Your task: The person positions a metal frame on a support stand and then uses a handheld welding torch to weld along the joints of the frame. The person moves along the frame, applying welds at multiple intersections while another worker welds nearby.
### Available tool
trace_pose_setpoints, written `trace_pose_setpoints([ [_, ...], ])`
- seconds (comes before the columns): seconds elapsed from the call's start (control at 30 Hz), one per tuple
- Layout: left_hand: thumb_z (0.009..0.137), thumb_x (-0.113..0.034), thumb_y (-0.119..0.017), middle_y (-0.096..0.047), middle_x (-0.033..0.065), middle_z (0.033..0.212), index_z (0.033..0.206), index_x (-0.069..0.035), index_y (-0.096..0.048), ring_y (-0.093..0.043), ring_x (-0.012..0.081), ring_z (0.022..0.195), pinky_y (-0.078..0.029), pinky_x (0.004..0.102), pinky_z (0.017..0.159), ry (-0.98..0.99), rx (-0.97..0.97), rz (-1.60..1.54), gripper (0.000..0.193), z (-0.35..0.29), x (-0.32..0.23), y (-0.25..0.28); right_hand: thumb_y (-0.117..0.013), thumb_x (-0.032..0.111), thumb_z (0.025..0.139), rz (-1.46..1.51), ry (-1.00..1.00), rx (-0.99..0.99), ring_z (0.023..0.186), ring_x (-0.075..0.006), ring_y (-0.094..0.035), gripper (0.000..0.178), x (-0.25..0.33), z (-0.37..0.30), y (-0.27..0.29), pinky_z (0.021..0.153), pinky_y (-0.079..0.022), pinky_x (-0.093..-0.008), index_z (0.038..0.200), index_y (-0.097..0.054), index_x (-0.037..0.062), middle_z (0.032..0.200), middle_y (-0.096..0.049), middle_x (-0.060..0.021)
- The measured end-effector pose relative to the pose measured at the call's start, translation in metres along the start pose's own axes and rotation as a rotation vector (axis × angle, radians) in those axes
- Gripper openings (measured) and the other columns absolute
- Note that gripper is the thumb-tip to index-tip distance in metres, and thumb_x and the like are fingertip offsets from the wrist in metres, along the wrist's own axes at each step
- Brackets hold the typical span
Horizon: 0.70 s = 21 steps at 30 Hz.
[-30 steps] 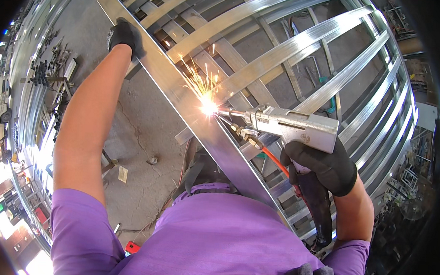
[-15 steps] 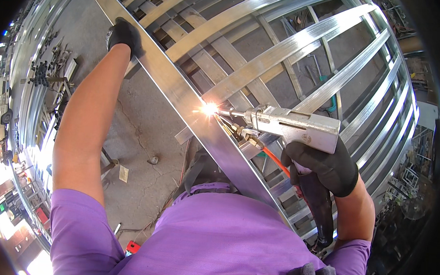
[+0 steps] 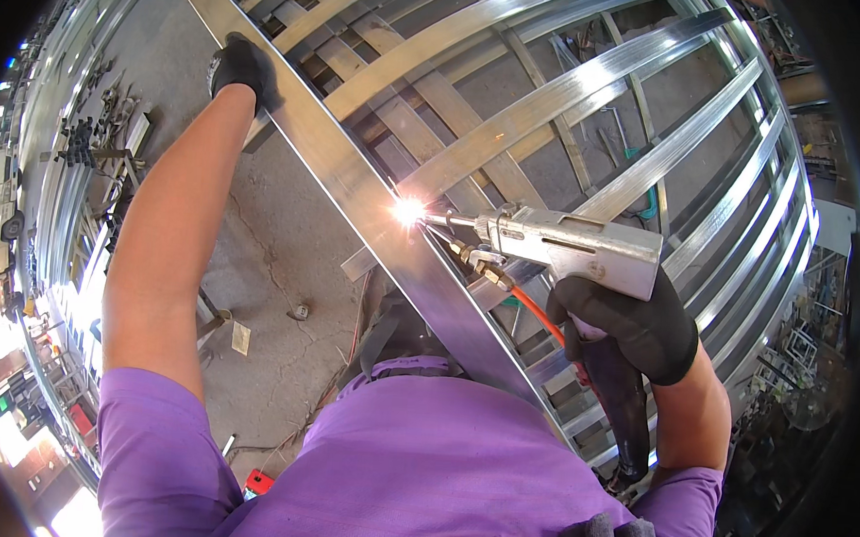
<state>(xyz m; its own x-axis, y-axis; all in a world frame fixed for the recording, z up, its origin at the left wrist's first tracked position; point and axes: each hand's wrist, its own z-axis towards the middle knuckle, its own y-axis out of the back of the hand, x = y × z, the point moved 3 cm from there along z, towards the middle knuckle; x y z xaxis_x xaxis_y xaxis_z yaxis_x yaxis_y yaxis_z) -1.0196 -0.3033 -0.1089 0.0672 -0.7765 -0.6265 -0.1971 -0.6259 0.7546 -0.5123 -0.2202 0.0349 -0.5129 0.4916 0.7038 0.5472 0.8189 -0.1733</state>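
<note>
My right hand [image 3: 632, 318], in a dark glove, is closed round the grip of a silver handheld welding gun [image 3: 587, 246]. The gun's thin nozzle points left, and a bright glow burns at its tip. That glow sits where a wide, flat metal beam [image 3: 343, 172] meets the end of a crossbar [image 3: 545, 114] of a metal frame. An orange hose and brass fittings [image 3: 488, 267] run beneath the nozzle. Farther up the beam, my left hand [image 3: 238, 69], also gloved in black, grips its left edge; the fingertips are partly hidden.
More shiny crossbars [image 3: 679, 150] and thinner crossing strips fill the right side. Below lies a cracked concrete floor [image 3: 263, 308] with a small round object [image 3: 299, 312] and a red item [image 3: 259, 481]. Metal stock and scrap [image 3: 96, 154] line the left.
The spark spray at the nozzle has shrunk to a more compact, pinkish glow. The gun has shifted very slightly left; my left hand stays in place.
</note>
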Motion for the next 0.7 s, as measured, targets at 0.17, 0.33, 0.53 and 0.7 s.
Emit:
trace_pose_setpoints([
  [0.17,0.106,-0.05,-0.034,-0.07,0.0245,0.132,0.128,-0.001,-0.071,-0.067,0.0425,0.124,-0.054,0.0485,0.103,-0.115,0.027,0.117,0.065,0.017,0.014,0.0,-0.075,0.008,0.095,0.002,-0.02,0.004,0.067,-0.0106,-0.062,0.056,0.0,0.0,-0.001,0.06,-0.056,-0.0287,0.146,-0.054,-0.0033,0.091,-0.068,-0.0038],
  [0.33,0.105,-0.051,-0.036,-0.075,0.0239,0.118,0.127,-0.001,-0.072,-0.073,0.0458,0.108,-0.06,0.0535,0.088,0.049,-0.008,-0.081,0.065,-0.02,-0.009,0.007,-0.074,0.006,0.094,0.03,0.003,0.022,0.068,-0.0117,-0.063,0.056,-0.004,-0.002,0.002,0.061,-0.056,-0.0286,0.146,-0.054,-0.0029,0.092,-0.069,-0.0056],
  [0.53,0.106,-0.049,-0.034,-0.076,0.0237,0.113,0.125,0.001,-0.071,-0.075,0.0466,0.097,-0.061,0.0562,0.082,-0.027,0.027,0.034,0.065,0.004,0.003,0.0,-0.073,0.007,0.094,-0.022,-0.01,0.031,0.069,-0.0121,-0.065,0.053,-0.003,-0.002,0.003,0.061,-0.056,-0.0282,0.144,-0.056,-0.0034,0.092,-0.069,-0.0062],
  [0.7,0.106,-0.048,-0.033,-0.077,0.0228,0.111,0.122,0.001,-0.072,-0.076,0.0456,0.095,-0.061,0.0554,0.082,-0.082,0.004,0.026,0.065,0.023,0.017,0.0,-0.072,0.007,0.095,-0.03,0.004,0.038,0.07,-0.0123,-0.065,0.051,-0.001,-0.003,0.002,0.061,-0.056,-0.0283,0.142,-0.057,-0.004,0.091,-0.07,-0.0066],
])
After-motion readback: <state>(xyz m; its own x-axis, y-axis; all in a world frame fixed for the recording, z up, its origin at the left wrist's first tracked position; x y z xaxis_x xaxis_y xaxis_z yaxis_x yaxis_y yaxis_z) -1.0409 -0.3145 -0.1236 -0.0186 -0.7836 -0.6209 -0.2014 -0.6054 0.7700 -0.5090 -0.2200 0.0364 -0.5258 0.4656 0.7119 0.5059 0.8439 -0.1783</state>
